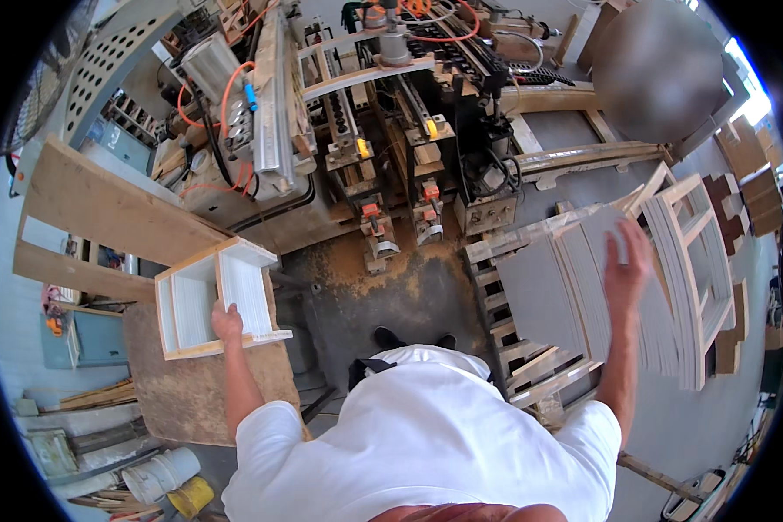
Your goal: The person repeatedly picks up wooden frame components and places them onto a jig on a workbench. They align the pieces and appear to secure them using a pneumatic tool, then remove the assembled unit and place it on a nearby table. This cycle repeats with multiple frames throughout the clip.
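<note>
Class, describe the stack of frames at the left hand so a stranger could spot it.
Left of the white shirt is a rough brown tabletop. On its far end, at the left hand, sits the stack of frames. White, ribbed inner walls edged in pale wood set it apart from the plain brown planks beyond.

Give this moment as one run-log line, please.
Left hand: gripping white frame; right hand: open over grey panels, contact unclear; frame: on brown board

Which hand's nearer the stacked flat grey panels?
Right. Right hand is over the stacked flat grey panels, contact unclear; left hand is opposite, at the white, wood-edged rectangular frames.
</note>
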### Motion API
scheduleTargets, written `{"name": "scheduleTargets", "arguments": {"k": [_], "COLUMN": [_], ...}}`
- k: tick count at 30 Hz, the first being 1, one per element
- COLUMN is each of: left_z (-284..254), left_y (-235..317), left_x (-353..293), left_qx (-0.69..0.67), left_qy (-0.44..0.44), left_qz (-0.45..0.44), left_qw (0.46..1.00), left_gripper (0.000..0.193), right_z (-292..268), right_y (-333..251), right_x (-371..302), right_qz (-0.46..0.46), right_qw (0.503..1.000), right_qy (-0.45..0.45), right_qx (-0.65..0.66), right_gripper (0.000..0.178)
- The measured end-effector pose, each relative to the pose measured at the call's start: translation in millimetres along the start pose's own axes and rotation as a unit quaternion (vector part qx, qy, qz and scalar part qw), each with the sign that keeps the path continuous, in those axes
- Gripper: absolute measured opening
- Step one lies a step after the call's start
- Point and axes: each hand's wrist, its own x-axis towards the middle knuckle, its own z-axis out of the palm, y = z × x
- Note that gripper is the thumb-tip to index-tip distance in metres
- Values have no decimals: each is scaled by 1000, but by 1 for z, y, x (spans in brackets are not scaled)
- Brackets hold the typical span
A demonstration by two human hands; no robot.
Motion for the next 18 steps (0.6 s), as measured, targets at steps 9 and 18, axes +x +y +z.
{"name": "scheduleTargets", "arguments": {"k": [9, 18], "left_z": [3, 39], "left_y": [22, 271], "left_x": [-4, -162], "left_qx": [53, -219], "left_qy": [41, -103], "left_qz": [27, 250], "left_qw": [997, 938], "left_gripper": [54, 34], "right_z": [-148, -163], "right_y": [96, 94], "right_x": [-36, -19], "right_qz": [274, 280], "right_qw": [892, 948], "right_qy": [-130, -82], "right_qx": [-336, -128], "right_gripper": [46, 29]}}
